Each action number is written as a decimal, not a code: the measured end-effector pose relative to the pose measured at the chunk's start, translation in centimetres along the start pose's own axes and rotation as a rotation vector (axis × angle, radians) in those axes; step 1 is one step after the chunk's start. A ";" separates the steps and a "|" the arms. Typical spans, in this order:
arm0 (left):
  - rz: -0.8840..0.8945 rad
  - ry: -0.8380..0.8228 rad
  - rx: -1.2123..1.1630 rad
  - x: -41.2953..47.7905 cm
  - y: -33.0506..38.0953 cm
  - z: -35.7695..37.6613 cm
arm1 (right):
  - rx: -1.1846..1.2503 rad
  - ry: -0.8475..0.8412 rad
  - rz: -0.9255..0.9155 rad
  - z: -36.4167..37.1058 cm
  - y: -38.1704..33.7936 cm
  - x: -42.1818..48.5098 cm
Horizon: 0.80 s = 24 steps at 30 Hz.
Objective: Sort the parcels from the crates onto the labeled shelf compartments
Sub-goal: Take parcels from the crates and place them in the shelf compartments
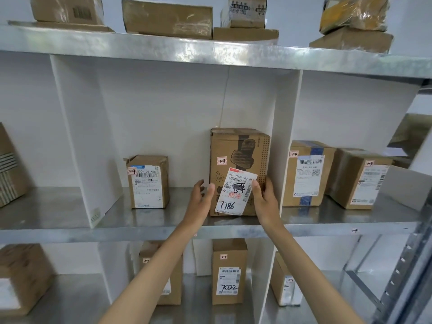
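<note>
Head view: at the centre of the frame a tall brown parcel (240, 146) stands upright on the metal middle shelf (163, 230), at the right end of its compartment, close beside the white divider (284, 136). It carries a small tag (221, 161) reading 1-3 and a tilted white shipping label (233, 195) with 7786 handwritten on it. The right grip (264, 195) holds the parcel's lower right edge, thumb on the front by the label and fingers wrapped round the side. The left grip (201, 197) is at the parcel's lower left edge with its fingers spread and relaxed, holding nothing; whether the thumb touches the cardboard cannot be told. To the left in the same compartment stands a smaller parcel (149, 183), also tagged 1-3, well apart from the tall one. Right of the divider, two parcels (308, 174) stand side by side. On the lower shelf, bottom centre, a narrow parcel (229, 272) is marked 7022.
</note>
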State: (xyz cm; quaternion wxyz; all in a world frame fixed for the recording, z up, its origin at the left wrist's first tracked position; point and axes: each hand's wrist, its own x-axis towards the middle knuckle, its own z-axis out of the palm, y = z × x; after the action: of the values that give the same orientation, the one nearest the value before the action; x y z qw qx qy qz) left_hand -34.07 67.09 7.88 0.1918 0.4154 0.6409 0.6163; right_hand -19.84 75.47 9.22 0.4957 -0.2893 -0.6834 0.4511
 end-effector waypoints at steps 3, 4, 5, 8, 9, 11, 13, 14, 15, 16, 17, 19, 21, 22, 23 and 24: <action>0.039 0.009 0.010 -0.3 0.6 -0.2 | -0.047 0.040 -0.098 -0.2 -0.5 -0.2; 0.054 0.020 0.008 -0.5 0.8 -0.3 | -0.058 0.058 -0.116 -0.3 -0.5 -0.3; 0.071 0.034 0.005 -0.7 0.9 -0.3 | -0.074 0.080 -0.132 -0.4 -0.5 -0.4; 0.135 0.104 -0.026 -1.4 1.1 -0.6 | -0.145 0.143 -0.196 -0.4 -0.9 -1.3; 0.156 0.135 -0.043 -1.7 1.2 -0.7 | -0.157 0.160 -0.227 -0.4 -1.2 -1.8; 0.204 0.198 -0.076 -2.2 1.2 -1.1 | -0.175 0.192 -0.308 -0.3 -1.8 -2.7; 0.258 0.248 -0.086 -2.7 1.3 -1.5 | -0.195 0.222 -0.398 -0.2 -2.3 -3.5; 0.286 0.269 -0.082 -2.9 1.3 -1.8 | -0.206 0.226 -0.436 0.0 -2.6 -3.9; 0.311 0.291 -0.074 -3.2 1.3 -2.1 | -0.208 0.221 -0.467 0.2 -2.7 -4.2; 0.331 0.315 -0.061 -3.5 1.4 -2.4 | -0.198 0.204 -0.488 0.5 -2.9 -4.6; 0.348 0.341 -0.049 -3.9 1.4 -2.8 | -0.172 0.177 -0.497 1.0 -3.1 -5.0; 0.371 0.391 -0.050 -5.0 1.6 -3.7 | -0.124 0.115 -0.503 2.1 -3.3 -5.7; 0.386 0.428 -0.047 -6.4 1.6 -4.8 | -0.125 0.053 -0.516 3.6 -3.3 -6.3; 0.386 0.443 -0.039 -7.1 1.5 -5.6 | -0.132 0.014 -0.527 4.6 -3.1 -6.6; 0.379 0.461 -0.030 -7.9 1.3 -6.5 | -0.129 -0.029 -0.536 5.7 -3.0 -7.0; 0.371 0.481 -0.020 -8.7 1.1 -7.5 | -0.123 -0.076 -0.541 6.8 -3.1 -7.6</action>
State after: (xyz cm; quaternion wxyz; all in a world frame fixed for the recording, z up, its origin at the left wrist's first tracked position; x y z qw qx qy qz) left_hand -34.36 55.50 7.86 -0.0775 0.3656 0.5751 0.7277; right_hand -23.51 65.55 8.13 0.5538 -0.1088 -0.7799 0.2707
